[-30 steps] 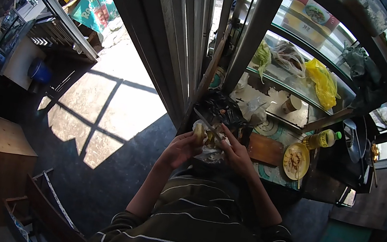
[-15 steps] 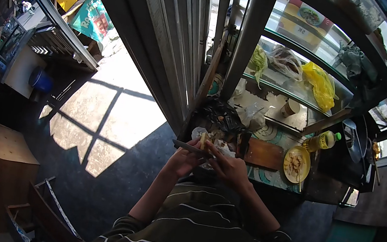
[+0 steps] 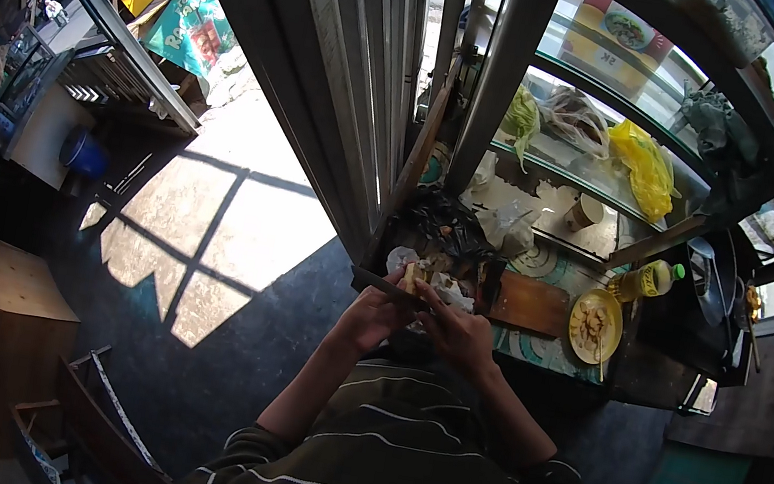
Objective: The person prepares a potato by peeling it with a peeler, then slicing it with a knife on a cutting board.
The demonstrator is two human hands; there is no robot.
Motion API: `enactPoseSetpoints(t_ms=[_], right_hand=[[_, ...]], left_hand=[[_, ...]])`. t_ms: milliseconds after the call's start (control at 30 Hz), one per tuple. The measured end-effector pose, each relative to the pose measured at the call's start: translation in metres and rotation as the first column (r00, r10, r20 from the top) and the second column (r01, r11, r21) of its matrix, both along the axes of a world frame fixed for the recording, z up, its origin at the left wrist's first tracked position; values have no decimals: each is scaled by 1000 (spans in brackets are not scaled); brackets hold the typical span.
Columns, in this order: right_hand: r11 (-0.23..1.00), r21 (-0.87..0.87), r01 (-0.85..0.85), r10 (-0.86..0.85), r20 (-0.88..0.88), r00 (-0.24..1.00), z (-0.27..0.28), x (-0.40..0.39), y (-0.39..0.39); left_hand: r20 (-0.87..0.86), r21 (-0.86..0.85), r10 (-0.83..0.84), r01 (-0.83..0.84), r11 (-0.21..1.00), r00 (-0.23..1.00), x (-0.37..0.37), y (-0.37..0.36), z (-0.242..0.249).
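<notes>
Close to my body, my left hand [image 3: 368,320] is closed around a small pale yellowish piece of food [image 3: 411,277], whose kind I cannot make out. My right hand [image 3: 460,337] grips a knife [image 3: 378,284]; its dark blade points left, across the fingers of my left hand and against or just beside the food. The knife's handle is hidden in my right fingers. Just beyond both hands lie crumpled white plastic [image 3: 448,290] and a black plastic bag [image 3: 446,223].
Right of my hands are a wooden cutting board [image 3: 531,303], a yellow plate [image 3: 594,326] with food pieces and a utensil, and an oil bottle [image 3: 646,281]. A glass case holds a yellow bag [image 3: 641,171] and leafy greens [image 3: 521,122]. A metal shutter [image 3: 344,63] stands left.
The knife blade has tilted and shows darker, its tip slightly lower relative to the food. Both hands stay close together in nearly the same place. The view has shifted very slightly.
</notes>
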State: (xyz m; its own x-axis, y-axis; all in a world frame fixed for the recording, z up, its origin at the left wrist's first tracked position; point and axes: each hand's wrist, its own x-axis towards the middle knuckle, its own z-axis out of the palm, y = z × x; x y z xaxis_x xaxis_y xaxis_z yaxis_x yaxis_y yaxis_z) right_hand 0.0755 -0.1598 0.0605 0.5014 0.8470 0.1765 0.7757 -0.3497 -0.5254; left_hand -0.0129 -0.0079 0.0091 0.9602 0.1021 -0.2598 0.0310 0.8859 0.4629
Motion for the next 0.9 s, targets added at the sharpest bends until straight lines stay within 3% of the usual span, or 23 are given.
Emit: enactPoseSetpoints(t_ms=[167, 267, 367, 500, 567, 600, 767, 900], right_hand=[[994, 105, 25, -19, -55, 998, 3, -5, 0], [997, 58, -52, 58, -103, 993, 5, 2, -5], [998, -30, -51, 46, -143, 989, 8, 3, -8], [1000, -5, -5, 4, -188, 982, -1, -5, -4], [972, 224, 70, -25, -198, 980, -11, -10, -1], [972, 226, 68, -23, -195, 981, -10, -9, -1], [1000, 26, 8, -3, -188, 982, 14, 2, -5], [1000, 18, -10, 13, -187, 982, 9, 4, -3]], left_hand=[[34, 21, 3, -4, 1000, 999, -3, 0, 5], [-27, -47, -29, 28, 999, 999, -7, 3, 6], [-5, 27, -28, 29, 999, 1000, -10, 0, 17], [-27, 29, 0, 1, 1000, 1000, -7, -3, 25], [-54, 7, 20, -19, 1000, 998, -8, -4, 25], [-33, -7, 5, -5, 1000, 999, -8, -2, 24], [-24, -36, -52, 51, 998, 998, -8, 2, 32], [8, 129, -66, 65, 989, 998, -7, 5, 32]])
